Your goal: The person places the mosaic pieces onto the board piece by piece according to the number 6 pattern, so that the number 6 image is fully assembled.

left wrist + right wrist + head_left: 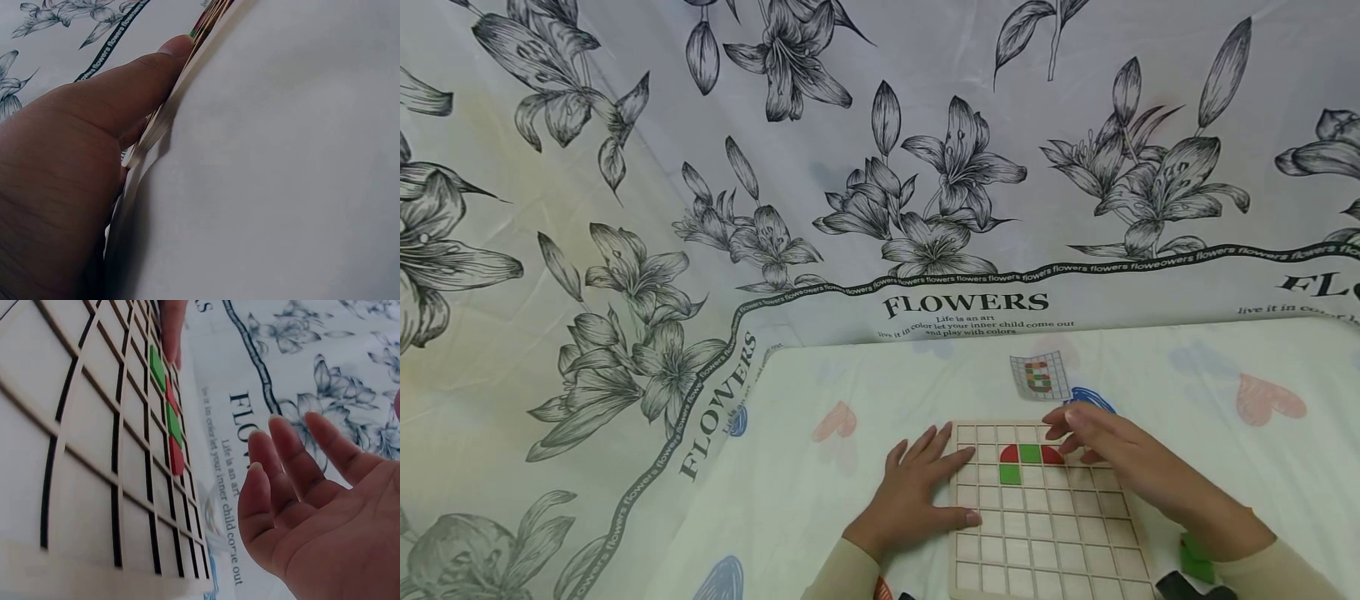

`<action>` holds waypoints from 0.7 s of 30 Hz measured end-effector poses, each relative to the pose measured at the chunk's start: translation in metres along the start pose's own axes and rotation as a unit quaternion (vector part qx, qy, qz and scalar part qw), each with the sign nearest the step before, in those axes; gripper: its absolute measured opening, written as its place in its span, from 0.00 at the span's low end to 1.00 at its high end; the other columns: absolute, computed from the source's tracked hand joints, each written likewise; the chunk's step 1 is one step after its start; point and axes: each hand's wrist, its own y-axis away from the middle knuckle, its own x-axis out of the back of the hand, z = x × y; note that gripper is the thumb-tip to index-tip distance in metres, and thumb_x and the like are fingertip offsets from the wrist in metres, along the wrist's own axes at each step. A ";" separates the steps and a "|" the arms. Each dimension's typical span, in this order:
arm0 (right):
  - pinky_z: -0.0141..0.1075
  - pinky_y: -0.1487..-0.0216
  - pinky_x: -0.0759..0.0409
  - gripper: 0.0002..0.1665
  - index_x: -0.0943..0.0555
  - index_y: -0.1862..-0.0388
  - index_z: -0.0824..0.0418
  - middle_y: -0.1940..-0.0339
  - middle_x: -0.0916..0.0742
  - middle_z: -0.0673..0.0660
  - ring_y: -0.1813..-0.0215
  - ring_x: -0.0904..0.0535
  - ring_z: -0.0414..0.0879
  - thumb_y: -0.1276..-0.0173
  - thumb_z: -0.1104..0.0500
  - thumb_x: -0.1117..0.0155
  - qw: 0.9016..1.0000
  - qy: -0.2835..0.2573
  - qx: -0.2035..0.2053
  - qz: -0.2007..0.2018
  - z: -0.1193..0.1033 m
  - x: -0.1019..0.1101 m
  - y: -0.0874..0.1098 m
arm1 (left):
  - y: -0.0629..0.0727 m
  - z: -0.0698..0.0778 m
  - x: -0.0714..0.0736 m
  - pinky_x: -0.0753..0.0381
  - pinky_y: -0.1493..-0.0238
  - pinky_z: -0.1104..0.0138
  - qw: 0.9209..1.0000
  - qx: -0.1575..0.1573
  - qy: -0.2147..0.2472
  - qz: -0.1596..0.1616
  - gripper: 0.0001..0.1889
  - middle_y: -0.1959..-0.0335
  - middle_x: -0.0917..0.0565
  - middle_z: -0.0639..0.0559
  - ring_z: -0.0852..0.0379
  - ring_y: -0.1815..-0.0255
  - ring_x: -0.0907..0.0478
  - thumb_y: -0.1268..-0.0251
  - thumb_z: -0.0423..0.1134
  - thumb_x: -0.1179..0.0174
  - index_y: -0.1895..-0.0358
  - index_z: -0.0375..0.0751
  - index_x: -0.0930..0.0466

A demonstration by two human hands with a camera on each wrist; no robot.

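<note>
A wooden grid board [1015,527] lies on the table. Near its far edge a green square tile [1030,454] sits between two red tiles with a rounded corner, the left one [1009,454] and the right one [1052,456]. Another green square tile [1010,474] lies below the left red one. My left hand [910,504] rests spread on the board's left edge, with thumb and fingertips over the rim. Above the far right corner, my right hand [1138,462] hovers beside the right red tile; its loosely bent fingers [284,444] hold nothing in the right wrist view.
Past the board's far edge lies a small card [1040,377] with a red and green grid pattern. Green pieces [1197,560] lie under the right forearm, near a black object [1195,588]. A flower-printed cloth [850,308] rises behind the table.
</note>
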 end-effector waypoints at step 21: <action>0.37 0.48 0.18 0.30 0.25 0.24 0.64 0.34 0.17 0.60 0.42 0.18 0.46 0.06 0.47 0.61 0.996 0.058 -0.066 0.015 0.033 0.042 0.031 | 0.000 0.002 0.002 0.57 0.19 0.35 1.000 0.005 0.004 -0.003 0.45 0.10 0.50 0.62 0.55 0.11 0.57 0.35 0.78 0.37 0.15 0.73 0.34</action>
